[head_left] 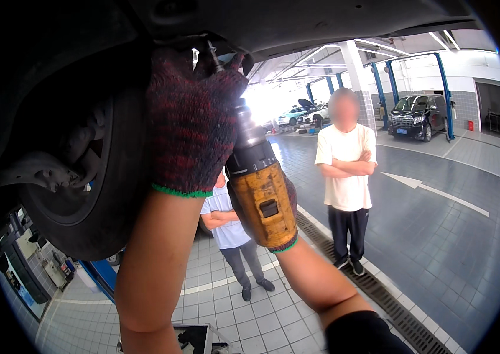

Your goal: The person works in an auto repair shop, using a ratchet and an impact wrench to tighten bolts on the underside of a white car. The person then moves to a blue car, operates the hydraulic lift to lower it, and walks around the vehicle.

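Note:
Overhead, under a raised car, my right hand (pixel 290 192) is closed round the grip of a yellow and black cordless drill (pixel 270 200). The drill body hides most of that hand; dark glove shows at its sides and a green cuff below. The drill tilts up and to the left, its chuck (pixel 249 125) close against my left hand (pixel 194 121). That hand, in a dark red and black knit glove, is closed about a thin metal bit (pixel 214 56) pointing up at the dark underbody (pixel 297 29). Where the bit meets the car is unclear.
A tyre (pixel 117 171) hangs close to my left forearm. Two people stand ahead with folded arms, one in a cream shirt (pixel 346 156), one in a white shirt (pixel 226 212). A cart (pixel 209 339) is below. Farther off are a black van (pixel 418 118) and blue lift posts (pixel 446 97).

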`<state>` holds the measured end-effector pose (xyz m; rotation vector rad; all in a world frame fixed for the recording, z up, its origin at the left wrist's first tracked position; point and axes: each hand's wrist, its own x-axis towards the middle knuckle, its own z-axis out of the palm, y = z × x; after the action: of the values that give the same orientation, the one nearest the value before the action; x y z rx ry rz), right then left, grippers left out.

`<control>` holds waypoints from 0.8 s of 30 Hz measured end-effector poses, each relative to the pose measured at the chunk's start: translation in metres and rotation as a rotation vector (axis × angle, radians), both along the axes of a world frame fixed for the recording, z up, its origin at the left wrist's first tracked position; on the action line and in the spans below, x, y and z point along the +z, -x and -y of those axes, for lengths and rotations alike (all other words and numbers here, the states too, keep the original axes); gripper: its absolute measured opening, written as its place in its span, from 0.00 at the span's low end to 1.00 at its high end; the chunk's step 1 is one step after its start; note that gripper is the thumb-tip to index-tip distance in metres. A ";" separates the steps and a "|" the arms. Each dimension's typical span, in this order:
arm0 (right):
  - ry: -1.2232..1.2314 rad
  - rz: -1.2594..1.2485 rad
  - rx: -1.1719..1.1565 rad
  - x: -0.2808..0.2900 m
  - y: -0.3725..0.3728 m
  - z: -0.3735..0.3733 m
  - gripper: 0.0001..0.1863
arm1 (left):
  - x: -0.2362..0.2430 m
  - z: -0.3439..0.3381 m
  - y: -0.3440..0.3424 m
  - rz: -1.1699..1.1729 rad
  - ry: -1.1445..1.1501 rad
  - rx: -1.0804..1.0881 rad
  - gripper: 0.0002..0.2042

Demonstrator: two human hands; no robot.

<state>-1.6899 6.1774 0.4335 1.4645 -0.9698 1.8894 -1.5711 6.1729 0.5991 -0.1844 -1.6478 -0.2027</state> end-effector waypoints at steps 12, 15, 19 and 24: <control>0.007 -0.108 -0.189 0.004 0.004 0.002 0.20 | 0.001 -0.005 -0.003 -0.003 -0.047 -0.026 0.17; 0.044 -0.105 -0.128 0.007 0.003 0.005 0.22 | 0.001 -0.009 -0.004 -0.010 -0.070 -0.042 0.17; 0.075 -0.060 -0.025 0.011 0.008 0.012 0.27 | 0.006 0.000 0.003 -0.095 0.033 -0.097 0.19; 0.102 -0.152 -0.206 0.016 0.012 0.015 0.30 | 0.011 0.012 0.006 -0.127 0.023 -0.284 0.19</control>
<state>-1.7015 6.1620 0.4493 1.3712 -0.9021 1.6321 -1.5775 6.1607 0.6100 -0.4407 -1.4945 -0.3801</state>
